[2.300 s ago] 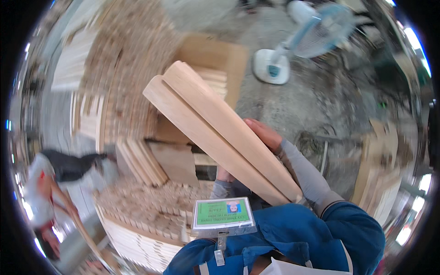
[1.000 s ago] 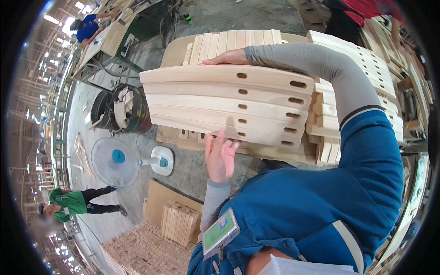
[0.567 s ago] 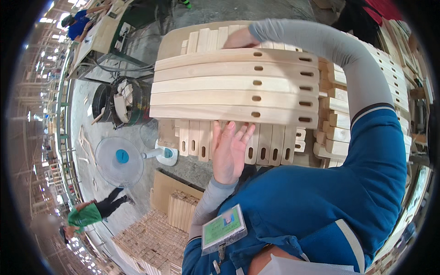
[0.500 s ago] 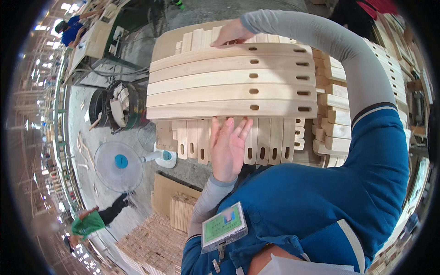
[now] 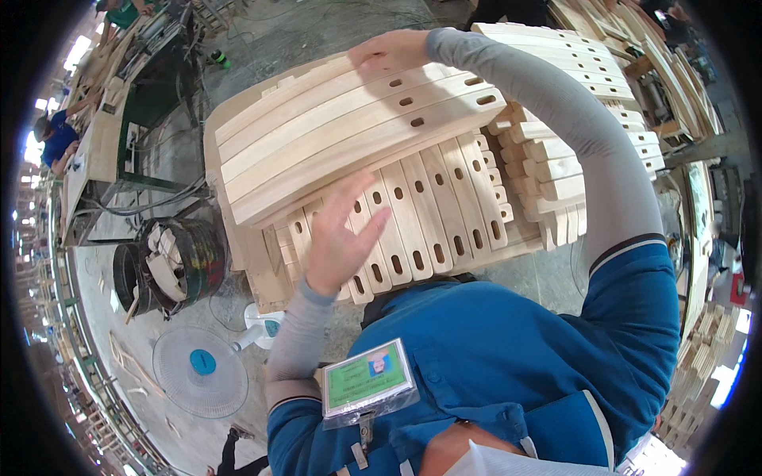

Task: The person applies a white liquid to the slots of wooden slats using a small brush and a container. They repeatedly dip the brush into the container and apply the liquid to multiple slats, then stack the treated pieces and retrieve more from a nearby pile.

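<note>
1. The upper row of pale, slightly curved wooden slats with oval slots (image 5: 305,147) lies side by side, slotted ends to the right, crosswise on a lower row of pale slotted wooden slats (image 5: 429,206).
2. The bare right hand (image 5: 389,51), below a grey sleeve, is at the far edge of the upper row; whether its grip is clamped there I cannot tell.
3. The bare left hand (image 5: 345,238) is at the near edge of the upper row, its grip apart, thumb spread from the fingers; whether the fingertips touch that edge is unclear.
4. Under both rows, a flat tan sheet (image 5: 218,151) shows past the upper row's left end.
5. Right of the upper row stands another stack of pale wooden pieces (image 5: 548,170).
6. Left of it, on the grey concrete floor (image 5: 309,28), stand a dark drum holding wood offcuts (image 5: 210,254) and, nearer the wearer, a white fan with a blue hub (image 5: 175,373).
7. Farther left of it, a person in blue (image 5: 59,143) is at a workbench (image 5: 103,151).
</note>
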